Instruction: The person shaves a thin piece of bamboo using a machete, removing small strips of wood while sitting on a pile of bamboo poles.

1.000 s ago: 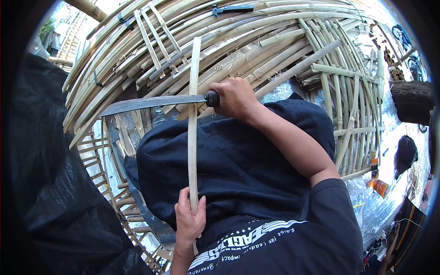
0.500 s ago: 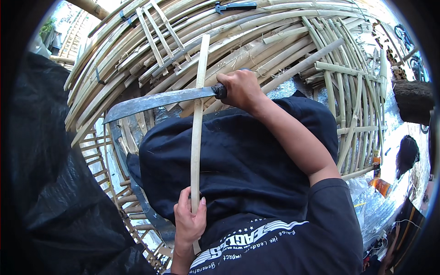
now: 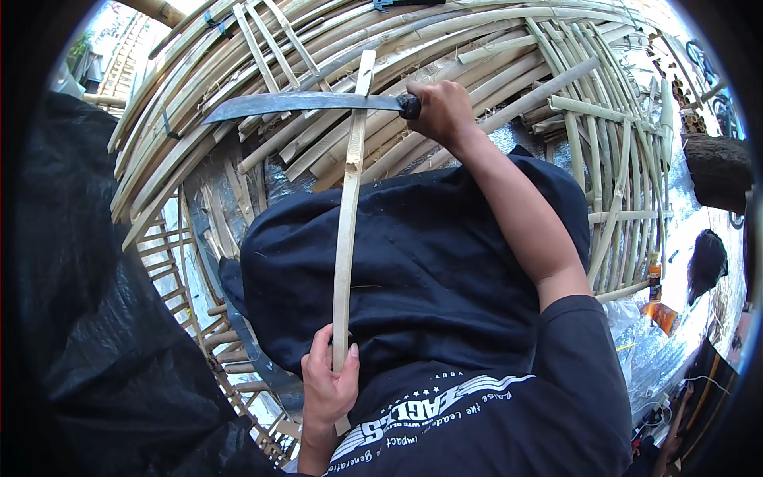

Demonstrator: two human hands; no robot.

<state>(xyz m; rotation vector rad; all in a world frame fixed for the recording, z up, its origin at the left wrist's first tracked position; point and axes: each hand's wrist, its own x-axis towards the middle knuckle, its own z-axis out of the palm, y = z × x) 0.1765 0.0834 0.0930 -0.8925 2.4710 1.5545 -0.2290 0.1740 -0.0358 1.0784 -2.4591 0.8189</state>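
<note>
My left hand (image 3: 331, 381) pinches a pale bamboo strip (image 3: 346, 238) near its lower end, thumb on one side and fingers on the other. The strip points away from me over the dark cloth (image 3: 445, 262) on my lap, and a node shows partway up. My right hand (image 3: 442, 113) is wrapped around the dark handle of a machete (image 3: 294, 102). Its long grey blade points left and crosses the strip close to the far end. Whether the edge bites into the strip cannot be made out.
Many bamboo strips (image 3: 445, 56) lie stacked beyond my lap. A hammer (image 3: 409, 3) rests on them at the top edge. Bamboo lattice (image 3: 616, 159) stands at the right, near a small bottle (image 3: 654, 277). Black plastic sheeting (image 3: 95, 318) hangs at the left.
My right hand and the machete have moved farther away along the strip, toward its far end. The strip's far end has shifted slightly right. My left hand has stayed in place.
</note>
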